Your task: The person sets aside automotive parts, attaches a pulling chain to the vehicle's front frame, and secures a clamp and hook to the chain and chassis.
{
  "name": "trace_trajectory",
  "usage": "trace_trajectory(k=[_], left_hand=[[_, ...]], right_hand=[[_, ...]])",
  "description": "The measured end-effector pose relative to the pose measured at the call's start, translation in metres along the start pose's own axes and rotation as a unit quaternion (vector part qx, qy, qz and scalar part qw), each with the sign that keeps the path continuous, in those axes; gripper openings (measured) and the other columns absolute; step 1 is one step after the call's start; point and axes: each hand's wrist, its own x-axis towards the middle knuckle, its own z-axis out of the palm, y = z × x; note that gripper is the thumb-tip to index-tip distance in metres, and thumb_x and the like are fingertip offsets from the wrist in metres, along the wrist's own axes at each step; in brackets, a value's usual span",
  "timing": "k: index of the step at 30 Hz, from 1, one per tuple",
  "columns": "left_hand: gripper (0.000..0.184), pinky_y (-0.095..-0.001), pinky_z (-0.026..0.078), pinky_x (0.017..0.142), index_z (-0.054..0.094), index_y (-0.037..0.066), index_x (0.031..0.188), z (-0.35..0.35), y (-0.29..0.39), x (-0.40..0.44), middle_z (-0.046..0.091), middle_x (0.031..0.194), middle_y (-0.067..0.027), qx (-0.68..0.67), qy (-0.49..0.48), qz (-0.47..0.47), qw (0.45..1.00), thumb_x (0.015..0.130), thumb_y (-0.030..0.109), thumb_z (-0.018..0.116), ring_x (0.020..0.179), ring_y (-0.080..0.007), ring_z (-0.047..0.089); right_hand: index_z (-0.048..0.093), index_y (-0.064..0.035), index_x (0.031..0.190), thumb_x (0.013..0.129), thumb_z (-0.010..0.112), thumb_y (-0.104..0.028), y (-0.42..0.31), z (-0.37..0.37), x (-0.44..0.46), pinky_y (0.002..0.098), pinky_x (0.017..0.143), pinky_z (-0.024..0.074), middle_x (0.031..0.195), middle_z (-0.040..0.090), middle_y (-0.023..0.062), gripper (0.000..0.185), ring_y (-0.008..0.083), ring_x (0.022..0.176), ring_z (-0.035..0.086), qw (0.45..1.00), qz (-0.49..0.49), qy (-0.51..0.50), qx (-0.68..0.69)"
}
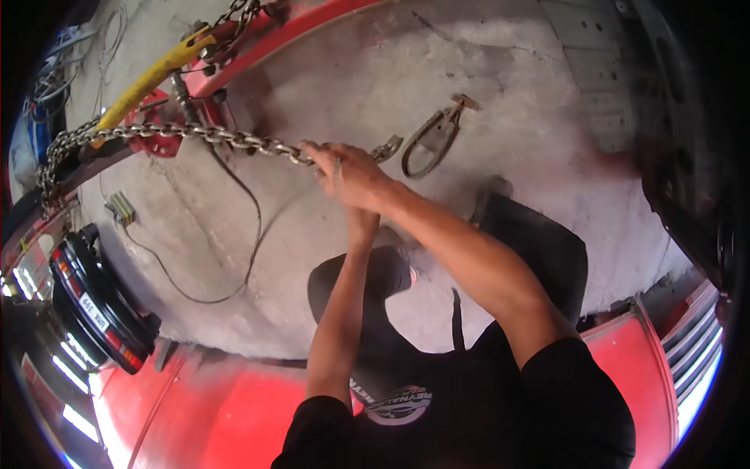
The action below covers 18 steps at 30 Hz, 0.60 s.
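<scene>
A heavy steel chain [226, 138] stretches across the view from the red and yellow equipment at the left. My right hand [351, 176] is closed around it near its right end, with the fingers pointing left. Beyond that hand a short end piece, which looks like a hook [388, 148], sticks out. My left hand [364, 222] comes up from below and passes under the right one, so its fingers are hidden. Right of the chain's end, a looped strap or cable [426, 148] lies on the concrete floor beside a small metal fitting [466, 102].
A red steel beam [289, 35] with a yellow bar [152, 82] stands at upper left. A thin cable [254, 211] curves over the floor to a small box [121, 209]. Below lie a car's dark bumper with a number plate [95, 314] and red bodywork [242, 406].
</scene>
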Motion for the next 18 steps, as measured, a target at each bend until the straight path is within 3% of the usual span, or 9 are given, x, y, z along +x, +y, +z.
trace_trajectory(k=[1, 4, 7, 10, 12, 13, 15, 17, 18], left_hand=[[0.045, -0.0347, 0.043, 0.087, 0.051, 0.003, 0.122, 0.008, -0.023, 0.023, 0.057, 0.114, -0.0077, 0.042, -0.027, 0.026, 0.998, 0.087, 0.024, 0.071, 0.1, -0.0207, 0.053], [0.042, -0.0338, 0.044, 0.084, 0.053, 0.002, 0.119, 0.03, -0.04, 0.088, 0.06, 0.105, -0.0075, -0.035, 0.122, 0.125, 0.984, 0.087, 0.022, 0.071, 0.091, -0.0197, 0.054], [0.036, -0.0318, 0.045, 0.079, 0.055, 0.002, 0.115, 0.032, 0.011, 0.12, 0.061, 0.094, -0.0048, 0.042, 0.11, 0.12, 0.986, 0.09, 0.025, 0.068, 0.084, -0.016, 0.054], [0.032, -0.0315, 0.046, 0.074, 0.057, 0.001, 0.108, 0.039, -0.017, 0.15, 0.061, 0.088, -0.0044, -0.105, -0.063, 0.146, 0.982, 0.093, 0.028, 0.063, 0.082, -0.0133, 0.054], [0.03, -0.0324, 0.047, 0.074, 0.058, 0.001, 0.105, 0.055, -0.029, 0.163, 0.062, 0.089, -0.0065, -0.108, -0.107, 0.173, 0.973, 0.095, 0.029, 0.059, 0.081, -0.014, 0.054], [0.03, -0.0328, 0.048, 0.074, 0.058, 0.001, 0.104, 0.062, -0.031, 0.163, 0.062, 0.089, -0.0076, -0.113, -0.125, 0.181, 0.969, 0.096, 0.03, 0.057, 0.081, -0.0144, 0.055], [0.029, -0.0387, 0.054, 0.073, 0.057, 0.0, 0.095, 0.068, -0.013, 0.156, 0.066, 0.091, -0.0141, -0.335, -0.145, -0.09, 0.927, 0.095, 0.028, 0.054, 0.08, -0.0202, 0.062], [0.029, -0.0396, 0.055, 0.07, 0.057, -0.001, 0.092, 0.063, 0.002, 0.152, 0.067, 0.091, -0.0164, -0.315, -0.121, -0.09, 0.937, 0.095, 0.028, 0.054, 0.077, -0.0207, 0.065], [0.028, -0.0383, 0.055, 0.068, 0.057, 0.0, 0.09, 0.061, 0.011, 0.151, 0.066, 0.088, -0.0149, -0.307, -0.125, -0.078, 0.94, 0.095, 0.027, 0.055, 0.076, -0.0198, 0.064]], right_hand=[[0.044, -0.0061, 0.135, 0.081, 0.057, -0.007, 0.0, -0.001, 0.003, 0.0443, 0.084, 0.0494, 0.104, 0.064, 0.0196, 0.055, 0.0368, 0.094, 0.062, 1.0, -0.004, -0.001, 0.013], [0.048, -0.0057, 0.129, 0.082, 0.056, -0.008, 0.015, -0.003, 0.008, 0.045, 0.083, 0.0495, 0.099, 0.065, 0.0197, 0.048, 0.0372, 0.095, 0.062, 0.998, -0.02, -0.014, 0.061], [0.052, -0.0048, 0.125, 0.083, 0.058, -0.011, 0.026, -0.012, 0.016, 0.0441, 0.084, 0.0499, 0.1, 0.066, 0.0198, 0.043, 0.0363, 0.097, 0.063, 0.997, -0.049, -0.035, 0.057], [0.056, -0.0057, 0.125, 0.084, 0.061, -0.015, 0.059, -0.015, 0.023, 0.0407, 0.086, 0.0494, 0.102, 0.067, 0.0193, 0.042, 0.0316, 0.096, 0.065, 0.992, -0.108, -0.014, 0.058], [0.058, -0.0058, 0.125, 0.086, 0.064, -0.019, 0.086, -0.028, 0.025, 0.0372, 0.084, 0.0503, 0.107, 0.067, 0.0159, 0.042, 0.0246, 0.096, 0.065, 0.983, -0.151, 0.052, 0.092], [0.058, -0.0051, 0.124, 0.085, 0.064, -0.019, 0.099, -0.046, 0.016, 0.0366, 0.084, 0.0509, 0.107, 0.068, 0.0153, 0.042, 0.0239, 0.095, 0.065, 0.986, -0.092, 0.112, 0.077], [0.059, -0.0042, 0.122, 0.084, 0.063, -0.016, 0.147, -0.085, -0.005, 0.0349, 0.08, 0.0519, 0.101, 0.068, 0.0119, 0.04, 0.0198, 0.087, 0.064, 0.963, -0.016, 0.259, 0.067], [0.063, -0.0036, 0.114, 0.083, 0.06, -0.011, 0.207, -0.111, -0.054, 0.035, 0.077, 0.052, 0.094, 0.069, 0.0126, 0.032, 0.0227, 0.087, 0.065, 0.906, 0.182, 0.354, 0.143], [0.056, -0.0014, 0.123, 0.089, 0.061, -0.018, 0.271, -0.117, -0.081, 0.0305, 0.068, 0.0542, 0.096, 0.067, 0.0163, 0.038, 0.0201, 0.075, 0.067, 0.908, 0.2, 0.358, -0.09]])
